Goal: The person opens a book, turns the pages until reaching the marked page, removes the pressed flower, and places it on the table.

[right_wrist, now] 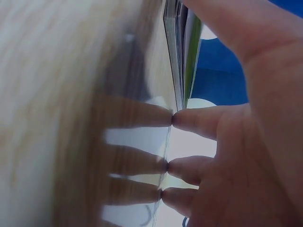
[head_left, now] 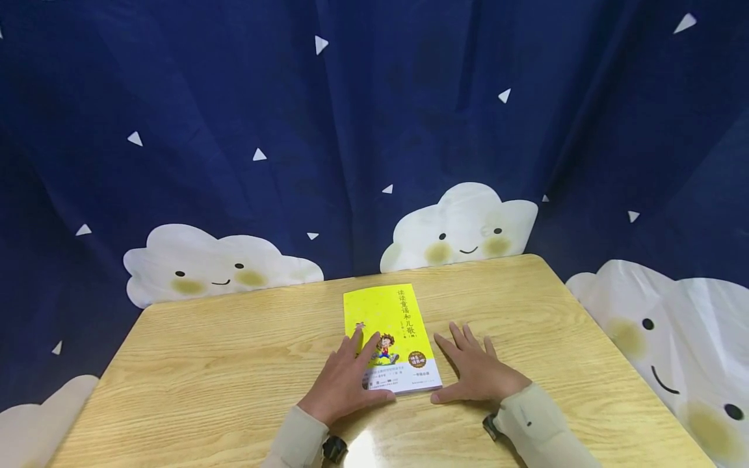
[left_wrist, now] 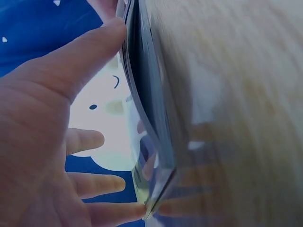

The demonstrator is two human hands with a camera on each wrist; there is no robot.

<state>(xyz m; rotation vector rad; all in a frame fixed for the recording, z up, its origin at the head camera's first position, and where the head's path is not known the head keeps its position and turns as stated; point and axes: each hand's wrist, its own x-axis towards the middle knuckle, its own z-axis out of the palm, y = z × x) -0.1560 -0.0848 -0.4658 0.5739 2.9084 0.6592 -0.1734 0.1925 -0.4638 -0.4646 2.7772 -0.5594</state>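
A paperback book (head_left: 389, 315) with a yellow and white cover lies closed on the wooden table (head_left: 222, 364), a cartoon child printed on its front. My left hand (head_left: 345, 385) spreads over its lower left part, straight fingers on the cover and thumb along the near edge. In the left wrist view that thumb (left_wrist: 90, 52) touches the book's edge (left_wrist: 156, 109), where the pages gape slightly. Just right of the book is my right hand (head_left: 476, 372), fingers fanned out with their tips on the tabletop. Its thumb is close to the book's near right corner.
Behind the table hangs a dark blue curtain (head_left: 281, 97) with white triangles and smiling clouds (head_left: 468, 224). It meets the table's far edge and right side. Dark bands show at both wrists under light sleeves (head_left: 298, 437).
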